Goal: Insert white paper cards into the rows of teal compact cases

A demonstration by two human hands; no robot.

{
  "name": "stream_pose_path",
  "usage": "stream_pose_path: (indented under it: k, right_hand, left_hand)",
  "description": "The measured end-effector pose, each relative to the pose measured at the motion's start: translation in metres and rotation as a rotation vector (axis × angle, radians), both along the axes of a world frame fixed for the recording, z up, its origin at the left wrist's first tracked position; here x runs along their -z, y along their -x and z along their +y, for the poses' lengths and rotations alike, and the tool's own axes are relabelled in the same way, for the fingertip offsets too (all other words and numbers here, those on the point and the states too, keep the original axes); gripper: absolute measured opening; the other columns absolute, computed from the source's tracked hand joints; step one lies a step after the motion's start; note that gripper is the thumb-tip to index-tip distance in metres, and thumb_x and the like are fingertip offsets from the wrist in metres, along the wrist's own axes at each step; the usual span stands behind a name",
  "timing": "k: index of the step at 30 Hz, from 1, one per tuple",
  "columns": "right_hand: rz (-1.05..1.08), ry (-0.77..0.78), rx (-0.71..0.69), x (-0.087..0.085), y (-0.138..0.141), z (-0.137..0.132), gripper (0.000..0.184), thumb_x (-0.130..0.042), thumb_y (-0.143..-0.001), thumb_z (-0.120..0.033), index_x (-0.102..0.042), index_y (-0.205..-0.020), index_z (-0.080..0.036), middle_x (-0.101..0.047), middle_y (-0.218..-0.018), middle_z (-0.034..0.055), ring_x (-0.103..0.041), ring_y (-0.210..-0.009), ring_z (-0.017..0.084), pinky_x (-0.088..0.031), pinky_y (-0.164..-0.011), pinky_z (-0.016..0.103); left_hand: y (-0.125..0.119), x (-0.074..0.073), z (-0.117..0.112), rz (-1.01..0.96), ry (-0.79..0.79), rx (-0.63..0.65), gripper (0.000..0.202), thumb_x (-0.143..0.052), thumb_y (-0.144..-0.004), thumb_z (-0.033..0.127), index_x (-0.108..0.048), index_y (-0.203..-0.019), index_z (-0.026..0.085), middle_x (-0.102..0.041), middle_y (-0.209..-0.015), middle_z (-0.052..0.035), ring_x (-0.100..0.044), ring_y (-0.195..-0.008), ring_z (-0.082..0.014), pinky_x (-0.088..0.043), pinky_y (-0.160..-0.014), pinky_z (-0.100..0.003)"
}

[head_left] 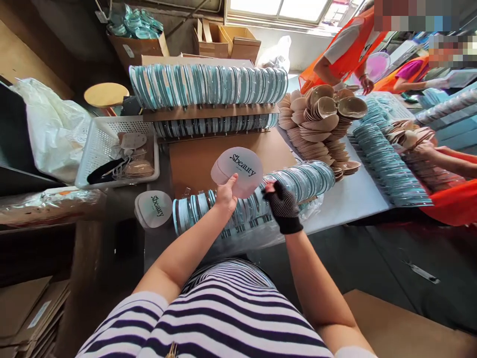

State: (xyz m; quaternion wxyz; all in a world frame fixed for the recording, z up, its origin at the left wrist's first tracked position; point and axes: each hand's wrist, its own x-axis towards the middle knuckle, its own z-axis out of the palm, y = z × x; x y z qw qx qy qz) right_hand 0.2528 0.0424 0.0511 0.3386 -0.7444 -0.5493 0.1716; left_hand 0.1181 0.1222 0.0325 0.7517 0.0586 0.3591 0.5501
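Observation:
My left hand (pixel 226 196) is bare, its thumb pressed on top of a small stack of pale rounded cards (pixel 238 171) lettered "Sbeauty". The cards are held flat above a row of clear-wrapped blue-rimmed packages (pixel 197 209). My right hand (pixel 282 203), in a black dotted glove with bare fingertips, is closed just right of the cards, over the same row. Whatever its fingertips pinch, if anything, is too small to make out. Another pile of the lettered cards (pixel 153 209) lies at the row's left end.
Two more package rows (pixel 208 87) stand behind, on cardboard. Stacked beige cup-shaped pieces (pixel 316 119) fill the table's right part. A white basket (pixel 91 149) with loose items is at left. People in orange vests (pixel 348 49) work at the right.

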Motion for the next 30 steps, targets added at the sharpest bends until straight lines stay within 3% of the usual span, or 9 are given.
stream_pose_path:
  k: [3, 7, 11, 13, 16, 19, 22, 25, 30]
  right_hand:
    - [-0.180, -0.223, 0.052, -0.017, -0.008, 0.020, 0.046, -0.045, -0.091, -0.044, -0.057, -0.125, -0.014, -0.063, -0.123, 0.0167, -0.058, -0.117, 0.025, -0.047, -0.100, 0.044]
    - [-0.446, -0.282, -0.134, -0.013, 0.018, 0.020, 0.038, -0.050, -0.090, -0.037, -0.062, -0.120, -0.017, -0.047, -0.146, 0.0154, -0.038, -0.138, 0.029, -0.031, -0.114, 0.052]
    - [-0.416, -0.344, 0.069, 0.000, 0.031, 0.010, 0.055, -0.046, -0.091, -0.045, -0.049, -0.135, -0.012, -0.034, -0.153, 0.0188, -0.027, -0.144, 0.031, -0.030, -0.114, 0.053]
    - [-0.400, -0.298, 0.123, 0.000, 0.030, 0.007, 0.060, -0.044, -0.092, -0.045, -0.045, -0.139, -0.009, -0.034, -0.152, 0.0208, -0.028, -0.143, 0.031, -0.031, -0.113, 0.053]
    - [-0.422, -0.245, 0.053, -0.006, 0.036, 0.003, 0.049, -0.044, -0.092, -0.040, -0.053, -0.134, -0.015, -0.042, -0.148, 0.0164, -0.033, -0.140, 0.030, -0.034, -0.111, 0.052]
    - [-0.326, -0.114, -0.038, -0.011, 0.046, -0.001, 0.041, -0.041, -0.093, -0.036, -0.062, -0.121, -0.016, -0.065, -0.121, 0.0158, -0.060, -0.113, 0.027, -0.049, -0.095, 0.042]
    - [-0.213, -0.063, 0.135, -0.016, 0.044, -0.015, 0.044, -0.039, -0.094, -0.040, -0.065, -0.114, -0.012, -0.072, -0.101, 0.0162, -0.067, -0.089, 0.025, -0.054, -0.079, 0.035]
    - [-0.260, -0.095, 0.261, -0.022, 0.034, -0.056, 0.048, -0.038, -0.094, -0.046, -0.069, -0.110, -0.013, -0.072, -0.096, 0.0167, -0.069, -0.089, 0.026, -0.054, -0.074, 0.034]
    - [-0.396, 0.223, -0.071, -0.011, 0.047, -0.132, 0.039, -0.042, -0.092, -0.040, -0.071, -0.112, -0.023, -0.075, -0.086, 0.0093, -0.071, -0.074, 0.022, -0.049, -0.062, 0.026]
  left_hand:
    - [-0.002, -0.001, -0.008, 0.042, -0.056, 0.019, 0.047, -0.073, -0.072, 0.006, -0.066, -0.116, 0.021, -0.073, -0.109, -0.0057, -0.069, -0.102, -0.0217, -0.052, -0.096, -0.040]
    - [0.001, -0.006, -0.020, 0.065, -0.067, 0.021, 0.040, -0.074, -0.070, 0.006, -0.070, -0.108, 0.018, -0.075, -0.097, -0.0054, -0.070, -0.095, -0.0217, -0.052, -0.094, -0.038]
    - [0.008, -0.011, -0.026, 0.068, -0.084, 0.020, 0.037, -0.074, -0.069, 0.006, -0.071, -0.104, 0.018, -0.076, -0.094, -0.0047, -0.070, -0.093, -0.0207, -0.052, -0.093, -0.036]
    - [0.012, -0.010, -0.029, 0.076, -0.071, 0.010, 0.036, -0.073, -0.070, 0.005, -0.070, -0.104, 0.018, -0.076, -0.095, -0.0045, -0.070, -0.093, -0.0209, -0.053, -0.092, -0.036]
    - [0.016, -0.005, -0.036, 0.081, -0.040, 0.020, 0.036, -0.072, -0.072, 0.006, -0.070, -0.105, 0.019, -0.075, -0.099, -0.0056, -0.069, -0.098, -0.0229, -0.053, -0.093, -0.037]
    - [0.018, -0.001, -0.040, 0.053, -0.037, 0.079, 0.036, -0.074, -0.072, 0.007, -0.069, -0.106, 0.019, -0.075, -0.101, -0.0066, -0.069, -0.100, -0.0239, -0.053, -0.093, -0.038]
    - [0.024, -0.004, -0.032, 0.029, 0.000, 0.069, 0.039, -0.074, -0.071, 0.005, -0.069, -0.106, 0.019, -0.074, -0.103, -0.0062, -0.069, -0.102, -0.0221, -0.052, -0.096, -0.038]
    - [0.039, -0.009, -0.009, 0.042, 0.084, -0.023, 0.033, -0.071, -0.075, 0.006, -0.069, -0.105, 0.019, -0.074, -0.106, -0.0062, -0.067, -0.105, -0.0224, -0.052, -0.098, -0.041]
    - [0.058, -0.006, 0.023, 0.019, 0.156, -0.100, 0.022, -0.066, -0.080, 0.006, -0.069, -0.099, 0.017, -0.074, -0.103, -0.0072, -0.068, -0.104, -0.0235, -0.051, -0.098, -0.048]
